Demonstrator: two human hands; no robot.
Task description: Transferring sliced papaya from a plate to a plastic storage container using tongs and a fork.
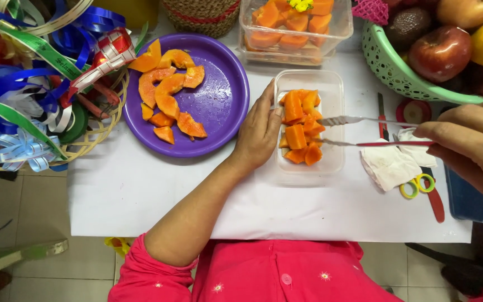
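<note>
Steadying the clear rectangular plastic tub [335, 84] with flat, open-fingered left hand [259, 134] — right hand [473, 142] pinched shut on metal red-handled tongs [364, 131] — best nudging orange papaya chunks [300, 126] gently.

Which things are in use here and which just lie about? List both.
In use: left hand steadying the clear plastic tub of orange papaya chunks; right hand holding metal tongs; round purple plastic plate.
Lying about: green fruit basket, yellow-handled scissors, ribbons.
</note>
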